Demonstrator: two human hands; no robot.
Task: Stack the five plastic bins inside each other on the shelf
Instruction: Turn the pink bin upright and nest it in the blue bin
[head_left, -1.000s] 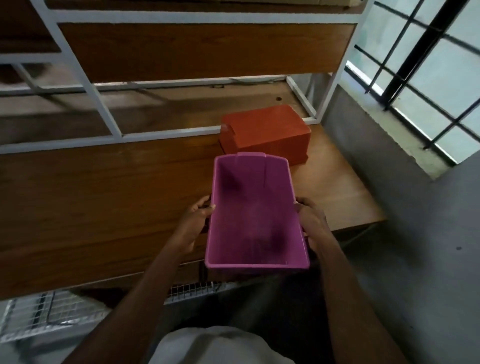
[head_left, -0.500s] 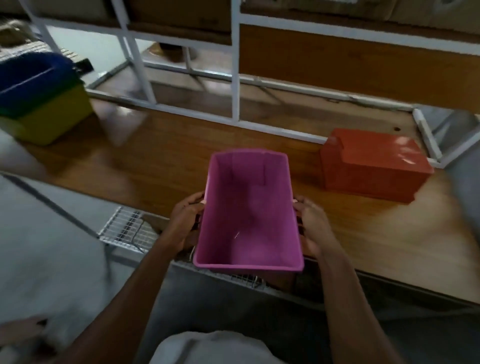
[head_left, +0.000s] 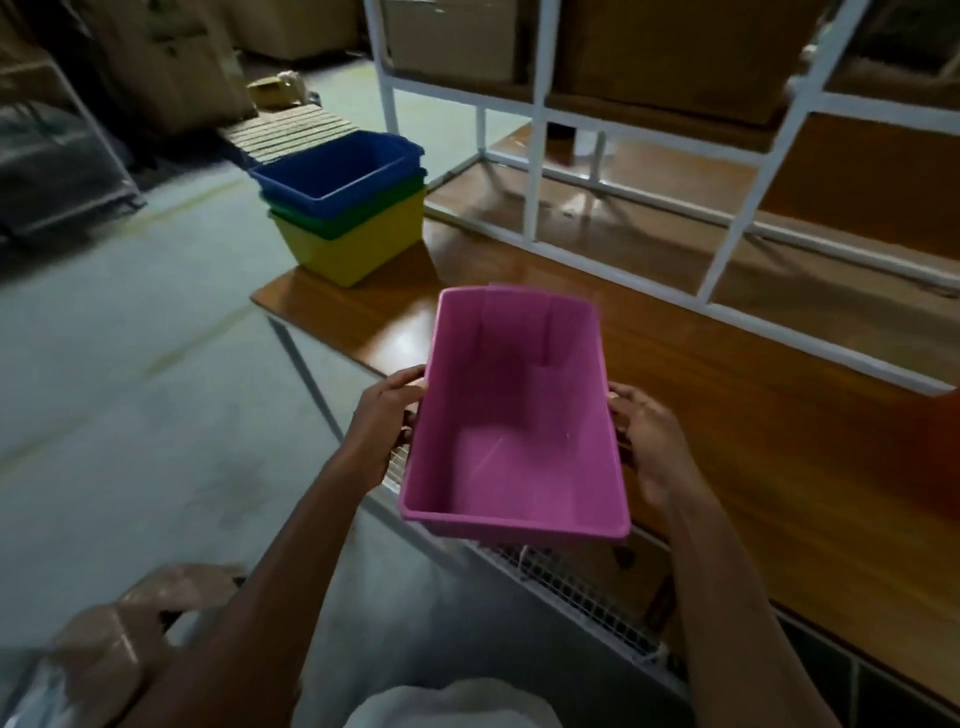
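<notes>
I hold an empty pink bin (head_left: 511, 436) upright in the air over the front edge of the wooden shelf (head_left: 753, 415). My left hand (head_left: 382, 426) grips its left rim and my right hand (head_left: 652, 441) grips its right rim. At the shelf's far left corner stands a nested stack: a blue bin (head_left: 337, 169) inside a green bin (head_left: 353, 215) inside a yellow bin (head_left: 353, 244). An orange blur at the far right edge (head_left: 948, 431) may be the red bin.
A white metal frame (head_left: 535, 171) rises behind the shelf board. Wire mesh (head_left: 566, 577) runs under the shelf's front edge. Cardboard boxes (head_left: 171, 57) and a slatted pallet (head_left: 291, 130) stand on the concrete floor to the left. A brown wrapped package (head_left: 109, 654) lies at the lower left.
My view has swung left along the shelf: the red bin has slid out to the right edge and the blue, green and yellow stack has come nearer. Both hands still hold the pink bin.
</notes>
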